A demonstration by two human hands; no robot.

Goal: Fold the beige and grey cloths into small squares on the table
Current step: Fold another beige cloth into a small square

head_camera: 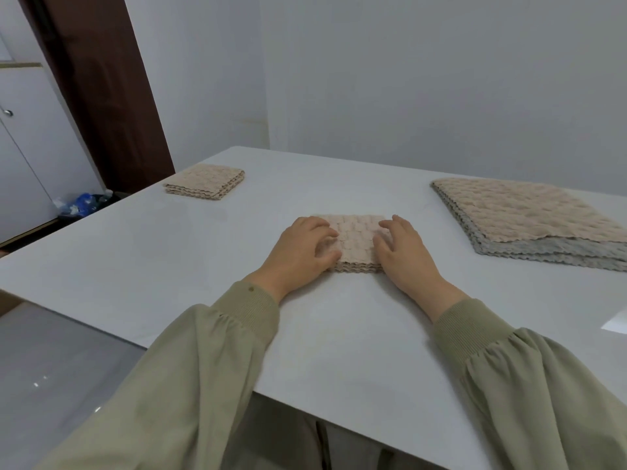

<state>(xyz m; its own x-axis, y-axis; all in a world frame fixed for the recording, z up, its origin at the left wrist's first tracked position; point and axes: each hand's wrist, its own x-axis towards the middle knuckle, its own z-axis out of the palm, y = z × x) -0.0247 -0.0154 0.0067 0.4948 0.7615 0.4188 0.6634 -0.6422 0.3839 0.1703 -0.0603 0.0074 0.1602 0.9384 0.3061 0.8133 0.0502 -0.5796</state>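
Head: left hand [302, 247], right hand [405, 254], fingers relaxed, press woven-textured square beige cloth [356, 240].

Our left hand [302, 249] and right hand [403, 252] cover both side edges of the folded beige cloth [356, 239] between them, so we cannot see how its layers lie there. Right of the right hand, the stack of cloths [529, 215] runs off the picture's edge, as do the table [339, 334] and a white patch [615, 322] on it. Far beyond the left hand, a blue thing [81, 203] on the floor is too blurred to name.
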